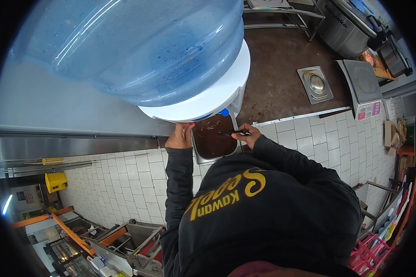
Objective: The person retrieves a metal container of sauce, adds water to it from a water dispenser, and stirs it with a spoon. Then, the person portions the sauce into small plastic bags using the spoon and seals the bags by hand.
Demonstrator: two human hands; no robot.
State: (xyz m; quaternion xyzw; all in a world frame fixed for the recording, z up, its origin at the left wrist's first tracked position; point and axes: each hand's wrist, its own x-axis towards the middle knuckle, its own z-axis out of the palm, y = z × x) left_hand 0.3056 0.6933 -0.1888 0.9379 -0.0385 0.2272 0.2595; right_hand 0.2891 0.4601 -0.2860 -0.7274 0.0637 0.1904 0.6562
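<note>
A large blue water bottle (157,55) stands upside down on a white water dispenser base (208,99). At the base's lower front edge, my left hand (179,136) pinches what looks like a small red tap (192,123); a blue tap (224,112) shows further right. Below the taps is a rectangular steel pan (203,160) of dark brown liquid (215,143). My right hand (248,135), at the pan's right rim, is closed around a black-handled utensil (240,132). Its thin end points left over the liquid, and its working end cannot be made out.
On the brown counter (277,69) to the right lie a small steel pan or lid (315,84) and a digital scale (363,85). A large steel cooker (344,30) stands behind them. A metal surface (78,108) lies left, with white floor tiles (129,184) below.
</note>
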